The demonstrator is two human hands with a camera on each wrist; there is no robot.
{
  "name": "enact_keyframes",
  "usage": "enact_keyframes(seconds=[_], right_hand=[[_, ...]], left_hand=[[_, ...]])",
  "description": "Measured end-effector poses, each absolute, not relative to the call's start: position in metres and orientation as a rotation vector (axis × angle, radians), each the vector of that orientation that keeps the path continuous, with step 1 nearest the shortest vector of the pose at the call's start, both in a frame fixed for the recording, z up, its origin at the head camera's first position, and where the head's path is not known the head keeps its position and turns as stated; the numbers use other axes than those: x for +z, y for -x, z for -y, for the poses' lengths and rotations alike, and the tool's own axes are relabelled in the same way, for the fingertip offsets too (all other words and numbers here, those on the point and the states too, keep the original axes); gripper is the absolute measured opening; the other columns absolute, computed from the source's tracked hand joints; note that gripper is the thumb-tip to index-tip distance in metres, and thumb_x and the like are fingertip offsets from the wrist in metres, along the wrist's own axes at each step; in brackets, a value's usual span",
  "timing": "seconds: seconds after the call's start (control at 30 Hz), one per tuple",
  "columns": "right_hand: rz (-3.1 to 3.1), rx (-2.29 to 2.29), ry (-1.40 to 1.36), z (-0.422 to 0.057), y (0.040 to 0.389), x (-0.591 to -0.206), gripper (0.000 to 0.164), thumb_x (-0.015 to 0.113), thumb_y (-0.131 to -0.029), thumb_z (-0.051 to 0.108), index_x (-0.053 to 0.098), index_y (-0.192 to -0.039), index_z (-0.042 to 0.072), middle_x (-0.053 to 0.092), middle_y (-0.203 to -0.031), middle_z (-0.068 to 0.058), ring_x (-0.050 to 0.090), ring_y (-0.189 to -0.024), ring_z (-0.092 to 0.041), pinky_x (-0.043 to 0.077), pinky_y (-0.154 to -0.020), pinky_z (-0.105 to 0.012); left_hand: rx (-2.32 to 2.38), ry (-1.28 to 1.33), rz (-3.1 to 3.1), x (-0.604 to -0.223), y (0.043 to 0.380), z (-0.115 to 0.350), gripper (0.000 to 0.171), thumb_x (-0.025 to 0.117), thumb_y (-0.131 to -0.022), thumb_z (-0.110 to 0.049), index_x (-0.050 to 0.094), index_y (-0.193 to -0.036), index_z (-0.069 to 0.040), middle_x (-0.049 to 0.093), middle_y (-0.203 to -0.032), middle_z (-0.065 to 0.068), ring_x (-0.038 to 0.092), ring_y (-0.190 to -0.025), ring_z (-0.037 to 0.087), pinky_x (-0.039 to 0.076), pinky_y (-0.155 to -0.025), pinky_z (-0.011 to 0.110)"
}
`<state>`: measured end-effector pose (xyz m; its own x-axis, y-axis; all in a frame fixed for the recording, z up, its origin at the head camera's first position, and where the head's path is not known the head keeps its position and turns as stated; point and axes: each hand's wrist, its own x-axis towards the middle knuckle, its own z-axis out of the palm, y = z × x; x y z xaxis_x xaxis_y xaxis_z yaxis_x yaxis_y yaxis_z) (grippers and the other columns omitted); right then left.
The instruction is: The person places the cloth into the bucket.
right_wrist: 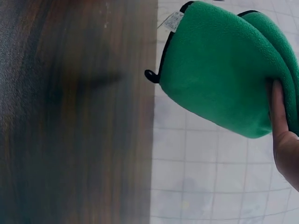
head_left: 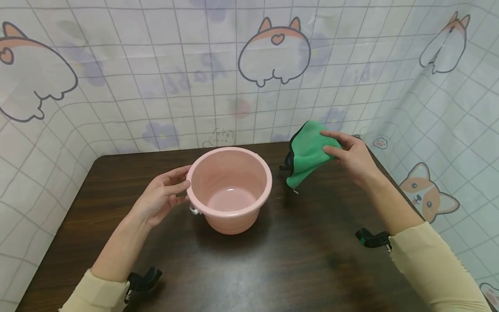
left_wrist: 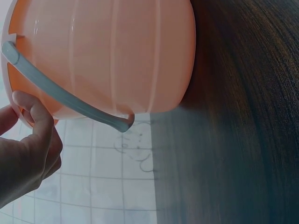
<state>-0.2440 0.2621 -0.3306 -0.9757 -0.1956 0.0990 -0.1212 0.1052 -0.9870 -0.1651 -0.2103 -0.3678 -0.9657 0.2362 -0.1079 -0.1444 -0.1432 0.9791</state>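
Left hand [head_left: 160,197] — pinches one pink bucket [head_left: 232,222] (one grey handle [left_wrist: 65,96]) | right hand [head_left: 354,159] — pinches one green cloth [head_left: 309,147]

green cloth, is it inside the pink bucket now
No, the green cloth is held in the right hand, to the right of the pink bucket in the head view.

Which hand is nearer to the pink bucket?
Left. The left hand holds the pink bucket at its rim; the right hand is apart, off to its right, holding the green cloth.
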Motion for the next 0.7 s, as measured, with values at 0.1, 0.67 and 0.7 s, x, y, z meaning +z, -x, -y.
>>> enact_keyframes(seconds=[0.1, 0.67, 0.7], right_hand=[[-2.280, -2.063, 0.331, -0.264, 0.243, -0.325, 0.047, 0.071, -0.098, 0.010, 0.061, -0.144, 0.012, 0.052, -0.143, 0.000, 0.053, -0.090, -0.010, 0.047, -0.067, -0.021], [-2.312, -2.151, 0.406, -0.260, 0.238, -0.291, 0.043, 0.071, -0.097, 0.007, 0.064, -0.140, 0.011, 0.050, -0.145, -0.005, 0.057, -0.085, -0.010, 0.047, -0.064, -0.020], [-2.311, -2.160, 0.410, -0.260, 0.238, -0.288, 0.043, 0.071, -0.098, 0.006, 0.065, -0.140, 0.011, 0.050, -0.145, -0.006, 0.057, -0.086, -0.010, 0.047, -0.065, -0.019]], left_hand=[[2.204, -0.101, -1.867, -0.367, 0.165, 0.210, 0.058, 0.060, -0.104, -0.006, 0.035, -0.155, 0.005, 0.051, -0.132, 0.010, 0.062, -0.098, 0.013, 0.056, -0.081, 0.027], [2.216, -0.085, -1.845, -0.365, 0.165, 0.209, 0.058, 0.059, -0.104, -0.004, 0.034, -0.155, 0.005, 0.051, -0.129, 0.011, 0.062, -0.098, 0.013, 0.056, -0.080, 0.027], [2.217, -0.084, -1.845, -0.364, 0.165, 0.209, 0.058, 0.059, -0.104, -0.004, 0.034, -0.155, 0.005, 0.051, -0.130, 0.011, 0.062, -0.098, 0.013, 0.056, -0.080, 0.027]])
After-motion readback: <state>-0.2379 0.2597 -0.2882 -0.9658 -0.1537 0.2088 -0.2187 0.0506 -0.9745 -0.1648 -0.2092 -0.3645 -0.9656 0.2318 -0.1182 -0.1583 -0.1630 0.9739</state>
